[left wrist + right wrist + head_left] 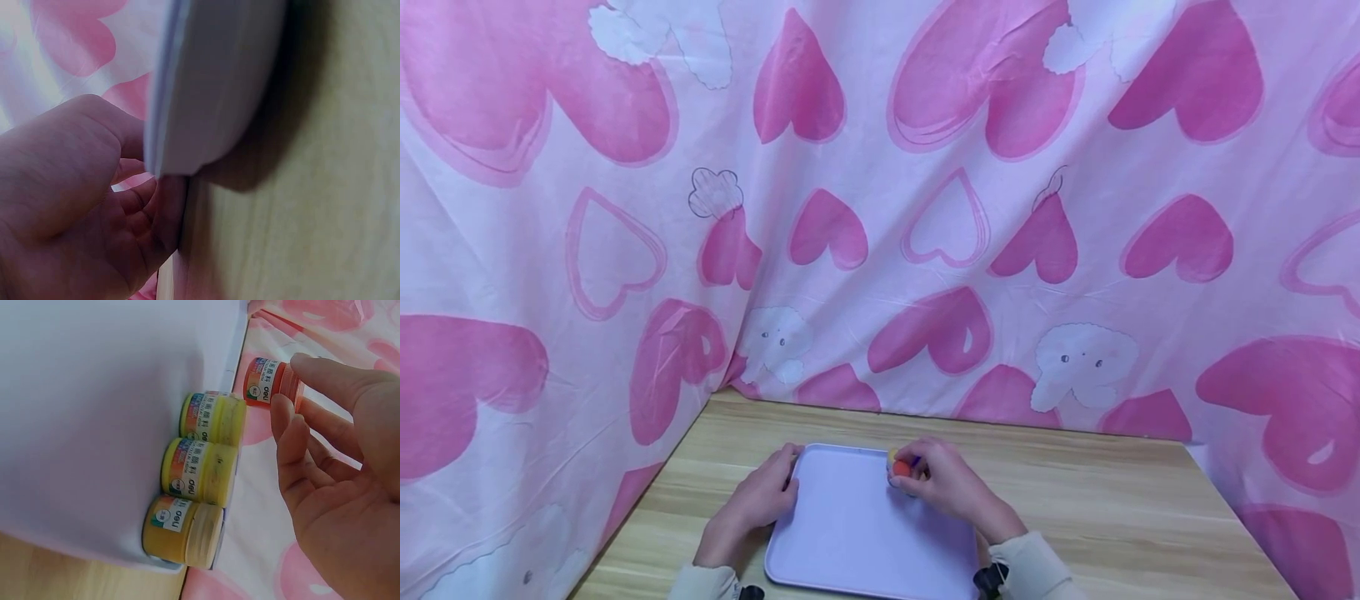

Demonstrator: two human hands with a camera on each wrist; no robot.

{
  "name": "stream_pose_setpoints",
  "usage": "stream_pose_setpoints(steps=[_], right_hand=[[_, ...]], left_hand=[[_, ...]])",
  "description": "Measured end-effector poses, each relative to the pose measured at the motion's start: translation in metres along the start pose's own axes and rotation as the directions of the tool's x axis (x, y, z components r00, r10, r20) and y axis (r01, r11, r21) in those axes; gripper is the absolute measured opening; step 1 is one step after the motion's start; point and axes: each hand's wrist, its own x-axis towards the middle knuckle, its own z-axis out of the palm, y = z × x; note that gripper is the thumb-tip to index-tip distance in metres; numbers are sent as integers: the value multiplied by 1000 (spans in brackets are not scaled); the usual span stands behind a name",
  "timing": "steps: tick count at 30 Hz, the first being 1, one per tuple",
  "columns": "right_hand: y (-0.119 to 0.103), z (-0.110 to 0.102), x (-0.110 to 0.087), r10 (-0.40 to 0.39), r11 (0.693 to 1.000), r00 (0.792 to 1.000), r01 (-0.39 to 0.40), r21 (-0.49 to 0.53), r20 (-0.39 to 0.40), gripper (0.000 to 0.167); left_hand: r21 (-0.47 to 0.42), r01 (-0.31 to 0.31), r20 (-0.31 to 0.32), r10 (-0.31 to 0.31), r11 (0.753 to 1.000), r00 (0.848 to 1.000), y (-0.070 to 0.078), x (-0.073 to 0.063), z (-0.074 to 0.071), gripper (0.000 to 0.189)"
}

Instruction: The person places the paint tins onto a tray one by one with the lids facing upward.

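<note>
A small red paint jar (256, 381) with a printed label is pinched at its lid between the thumb and fingers of my right hand (356, 431). In the head view this right hand (951, 483) is over the far right part of a pale lilac tray (865, 529). Two yellow jars (187, 465) and an ochre jar (169, 531) stand in a row in the tray, mostly covered by my hand in the head view. My left hand (763, 492) holds the tray's left edge near the far corner, thumb at the rim (162, 125) and fingers low against its side.
The tray lies on a wood-grain table (1097, 508). Pink heart-patterned cloth (925, 208) hangs like a wall behind the table and along its left side.
</note>
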Motion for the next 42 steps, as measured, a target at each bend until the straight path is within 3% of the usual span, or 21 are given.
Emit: stream_pose_setpoints(steps=[15, 22, 31, 38, 42], right_hand=[[-1, 10, 4, -4, 993, 1000, 4, -118, 6, 17], [-1, 14, 7, 49, 988, 998, -44, -150, 25, 19], [0, 18, 8, 44, 982, 999, -48, -182, -25, 15], [-2, 18, 8, 97, 981, 994, -105, -163, -58, 21], [-1, 18, 8, 91, 981, 994, -99, -165, -57, 22]], left_hand=[[20, -8, 11, 8, 1000, 1000, 0, 1, 0, 51], [11, -6, 15, 6, 1000, 1000, 0, 1, -1, 51], [1, -2, 18, 2, 1000, 1000, 2, 0, -3, 50], [0, 0, 22, 0, 1000, 1000, 4, -1, -4, 50], [-1, 1, 19, -1, 1000, 1000, 5, -2, -4, 50]])
